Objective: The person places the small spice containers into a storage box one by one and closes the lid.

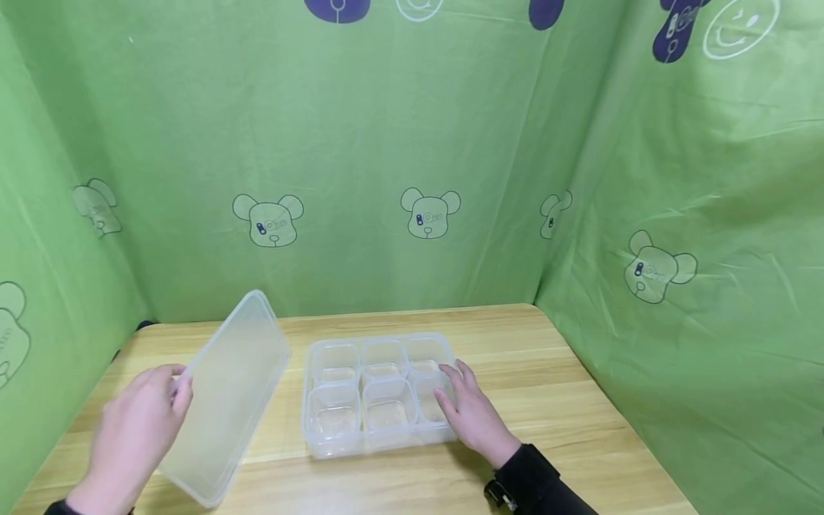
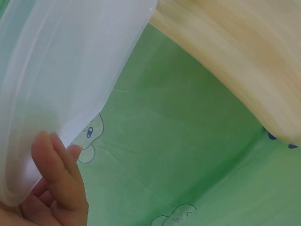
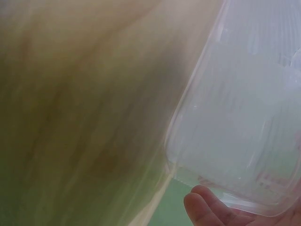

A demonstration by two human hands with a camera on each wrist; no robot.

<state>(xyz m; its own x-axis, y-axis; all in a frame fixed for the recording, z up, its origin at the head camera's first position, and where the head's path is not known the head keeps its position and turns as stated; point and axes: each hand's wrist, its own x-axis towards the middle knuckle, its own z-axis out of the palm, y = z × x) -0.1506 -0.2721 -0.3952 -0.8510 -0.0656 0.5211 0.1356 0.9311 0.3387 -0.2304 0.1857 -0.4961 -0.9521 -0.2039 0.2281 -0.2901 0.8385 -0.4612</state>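
A frosted rectangular plastic lid [image 1: 234, 390] is tilted up on its edge at the left of the table. My left hand [image 1: 138, 422] pinches its left edge, thumb on one face and fingers on the other; the left wrist view shows the fingers [image 2: 54, 162] against the lid's rim. A clear plastic container [image 1: 380, 439] sits uncovered in the middle, with several small see-through boxes in two rows inside. At its right side, my right hand [image 1: 475, 415] rests with loosely spread fingers over the rim. In the right wrist view, its fingertips [image 3: 200, 202] lie along the container's edge.
The wooden table [image 1: 547, 458] has rounded back corners. Green fabric [image 1: 347, 143] printed with bear heads hangs behind it and on both sides. A black sleeve [image 1: 541, 479] covers the right forearm, with a dark strapped device [image 1: 498, 493] at the wrist.
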